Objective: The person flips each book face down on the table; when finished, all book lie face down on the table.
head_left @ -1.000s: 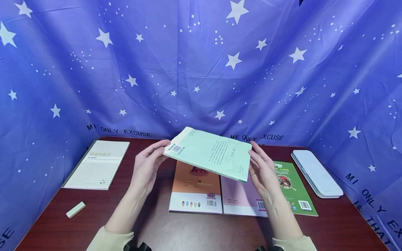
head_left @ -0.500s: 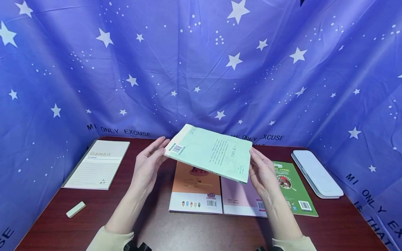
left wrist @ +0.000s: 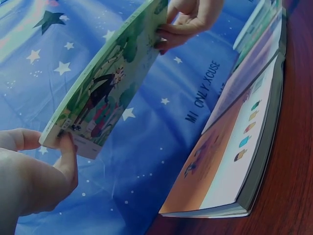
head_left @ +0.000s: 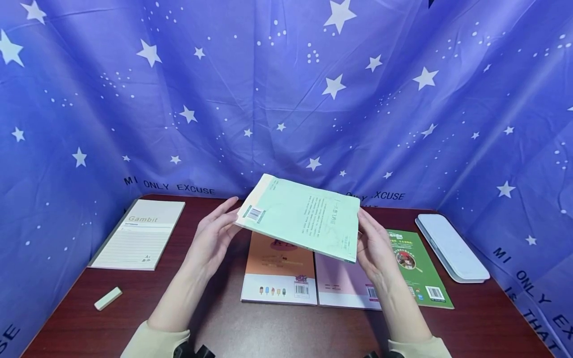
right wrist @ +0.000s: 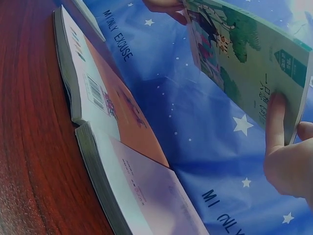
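A pale green book (head_left: 295,214) is held up in the air above the table, tilted, its back cover with a barcode facing the head camera. My left hand (head_left: 214,239) pinches its left end near the barcode, thumb on top and a finger beneath, as the left wrist view shows. At the other end my right hand (head_left: 375,244) grips the right edge, with a finger laid on the illustrated front cover (right wrist: 234,44) underneath. Below the held book lie an orange book (head_left: 279,268), a pink book (head_left: 342,286) and a green book (head_left: 418,268), partly hidden by it and my right arm.
On the left of the dark red table (head_left: 250,330) lie a Gambit notebook (head_left: 139,236) and a small pale eraser (head_left: 108,299). A white pencil case (head_left: 453,247) sits at the right. A blue star-patterned curtain (head_left: 286,99) surrounds the table's back and sides.
The green book's back cover has tilted slightly further toward the head camera, its far edge rising a little. Both hands keep hold of it; the things on the table have not moved.
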Action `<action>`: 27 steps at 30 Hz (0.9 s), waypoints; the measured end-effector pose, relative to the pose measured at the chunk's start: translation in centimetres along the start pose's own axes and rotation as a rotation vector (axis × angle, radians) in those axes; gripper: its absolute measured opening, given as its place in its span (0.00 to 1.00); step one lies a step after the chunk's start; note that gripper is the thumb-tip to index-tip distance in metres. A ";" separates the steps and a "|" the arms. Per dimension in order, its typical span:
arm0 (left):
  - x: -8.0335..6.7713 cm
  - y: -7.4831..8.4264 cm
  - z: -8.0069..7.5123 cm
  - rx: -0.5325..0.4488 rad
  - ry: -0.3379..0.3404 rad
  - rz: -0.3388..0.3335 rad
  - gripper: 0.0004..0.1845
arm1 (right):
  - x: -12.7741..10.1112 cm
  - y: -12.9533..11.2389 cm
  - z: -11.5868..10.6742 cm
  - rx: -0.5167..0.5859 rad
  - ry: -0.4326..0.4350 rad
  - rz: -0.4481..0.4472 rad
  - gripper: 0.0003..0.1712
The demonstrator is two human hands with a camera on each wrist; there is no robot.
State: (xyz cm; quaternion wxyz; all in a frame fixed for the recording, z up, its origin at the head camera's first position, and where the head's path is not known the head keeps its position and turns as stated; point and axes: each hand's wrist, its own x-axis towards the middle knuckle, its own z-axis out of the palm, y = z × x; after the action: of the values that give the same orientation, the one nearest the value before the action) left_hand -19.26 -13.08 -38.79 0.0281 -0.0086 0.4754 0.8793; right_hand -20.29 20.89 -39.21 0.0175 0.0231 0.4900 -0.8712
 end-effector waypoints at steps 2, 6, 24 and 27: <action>0.0 0.0 0.0 0.008 -0.009 -0.002 0.34 | 0.0 0.0 0.0 -0.013 -0.018 0.010 0.25; 0.0 0.0 -0.1 0.033 -0.023 -0.013 0.35 | -0.2 -0.1 0.1 -0.049 -0.081 0.037 0.34; 0.2 -0.4 -0.3 0.123 0.006 -0.044 0.30 | -0.2 0.1 -0.3 -0.122 -0.390 0.149 0.57; 0.3 -0.4 -0.4 0.135 0.005 -0.051 0.29 | -0.3 0.1 -0.3 -0.136 -0.380 0.167 0.57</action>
State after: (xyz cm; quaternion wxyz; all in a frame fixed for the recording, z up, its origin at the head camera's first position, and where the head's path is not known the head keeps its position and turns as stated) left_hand -19.50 -13.21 -39.41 0.0497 -0.0208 0.5332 0.8443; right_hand -19.95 21.06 -39.41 0.1831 -0.1022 0.5317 -0.8205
